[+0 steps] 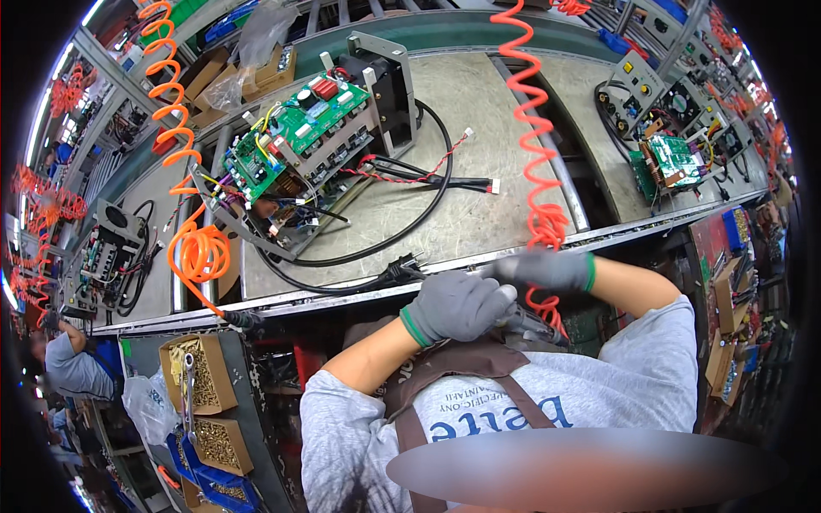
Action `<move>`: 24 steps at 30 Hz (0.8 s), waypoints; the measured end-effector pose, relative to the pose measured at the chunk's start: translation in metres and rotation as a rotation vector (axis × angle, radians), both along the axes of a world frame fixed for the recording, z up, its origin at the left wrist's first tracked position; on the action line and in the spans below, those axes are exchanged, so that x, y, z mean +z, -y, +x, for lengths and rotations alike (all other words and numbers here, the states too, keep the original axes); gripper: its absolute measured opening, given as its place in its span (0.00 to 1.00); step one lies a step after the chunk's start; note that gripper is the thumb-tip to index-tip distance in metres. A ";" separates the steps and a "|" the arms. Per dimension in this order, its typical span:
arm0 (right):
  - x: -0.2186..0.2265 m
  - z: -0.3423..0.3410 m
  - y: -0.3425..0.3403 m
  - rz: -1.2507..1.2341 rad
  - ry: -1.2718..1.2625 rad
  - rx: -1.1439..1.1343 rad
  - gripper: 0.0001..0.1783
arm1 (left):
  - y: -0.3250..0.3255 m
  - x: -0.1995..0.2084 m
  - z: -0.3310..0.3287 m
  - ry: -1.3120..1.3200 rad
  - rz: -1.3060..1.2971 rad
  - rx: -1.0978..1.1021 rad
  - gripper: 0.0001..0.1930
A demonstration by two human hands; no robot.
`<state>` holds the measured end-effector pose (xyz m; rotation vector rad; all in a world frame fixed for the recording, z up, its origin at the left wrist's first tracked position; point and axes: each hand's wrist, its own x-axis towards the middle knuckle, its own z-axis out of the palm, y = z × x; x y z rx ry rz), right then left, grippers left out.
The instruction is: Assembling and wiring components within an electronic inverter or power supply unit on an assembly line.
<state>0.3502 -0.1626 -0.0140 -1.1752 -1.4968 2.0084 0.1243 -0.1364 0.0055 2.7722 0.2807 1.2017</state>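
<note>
My left hand (459, 306), in a grey glove with a green cuff, is at the bench's front edge with its fingers curled in; whatever they hold is hidden. My right hand (547, 270), gloved alike, is just to the right, smeared by motion. A dark air tool (534, 326) shows below the hands beside the red coiled hose (545, 218); I cannot tell if it is held. Beyond my left hand, a black power plug (400, 270) lies by the bench edge. Its cable loops around an open machine chassis (329, 145) with green circuit boards.
An orange coiled hose (201, 252) hangs left of the chassis. Similar units stand at the far left (115, 252) and right (676, 162). A side cart on the left holds cardboard boxes of brass-coloured screws (205, 376), a ratchet wrench (189, 393) and blue bins (209, 474).
</note>
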 end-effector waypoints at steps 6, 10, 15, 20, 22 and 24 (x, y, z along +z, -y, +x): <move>0.006 0.000 0.035 -0.399 -0.247 0.067 0.27 | -0.019 -0.006 -0.006 0.088 -0.068 0.105 0.10; 0.055 0.003 0.024 -0.041 0.257 -0.146 0.15 | -0.048 0.003 -0.012 0.372 -0.421 0.332 0.09; 0.052 0.034 0.014 0.368 0.648 -0.262 0.21 | -0.079 -0.018 -0.021 0.673 -1.584 0.238 0.14; 0.069 0.026 -0.001 0.444 0.699 -0.169 0.22 | -0.092 -0.038 -0.011 0.798 -1.932 0.052 0.14; 0.069 0.028 -0.009 0.409 0.723 -0.094 0.22 | -0.101 -0.044 -0.010 0.864 -2.000 -0.014 0.14; 0.065 0.032 -0.013 0.404 0.701 -0.085 0.22 | -0.107 -0.047 -0.014 0.804 -2.037 -0.010 0.15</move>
